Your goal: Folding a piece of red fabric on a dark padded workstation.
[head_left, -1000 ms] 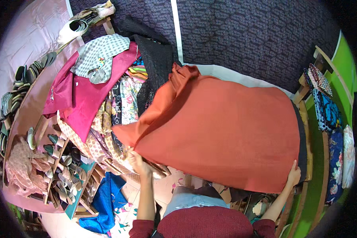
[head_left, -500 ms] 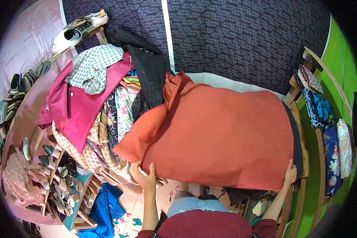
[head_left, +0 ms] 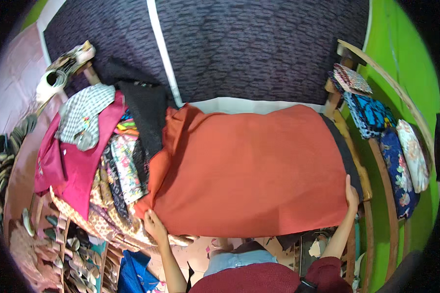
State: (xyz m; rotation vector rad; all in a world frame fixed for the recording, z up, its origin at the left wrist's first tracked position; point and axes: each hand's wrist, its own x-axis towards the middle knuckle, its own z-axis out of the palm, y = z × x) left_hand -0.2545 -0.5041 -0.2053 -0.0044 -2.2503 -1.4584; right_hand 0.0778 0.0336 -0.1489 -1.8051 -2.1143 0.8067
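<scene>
A large orange-red cloth (head_left: pixel 249 171) lies spread before me, mostly smooth, with bunched folds at its far left corner. At its near left corner my left hand (head_left: pixel 155 227) is closed on the edge. My right hand (head_left: pixel 352 196) rests at the right edge of the same cloth, beside a dark strip (head_left: pixel 344 151) that shows past it. The fingers there seem closed round the edge, partly hidden. A black cloth (head_left: pixel 144 115) lies against the orange-red one's left side.
Heaped to the left are a magenta cloth (head_left: pixel 78 171), a checked cloth (head_left: pixel 85 110) and patterned fabrics. Wooden racks with shoe-shaped pieces (head_left: pixel 80 259) stand lower left. Folded fabrics (head_left: pixel 371 115) lie on a wooden frame at right. A dark patterned wall covering (head_left: pixel 259 53) is behind.
The left flap of the orange-red cloth has been drawn flatter, its corner now at my left hand. My right hand has slid farther away along the right edge. The view has shifted.
</scene>
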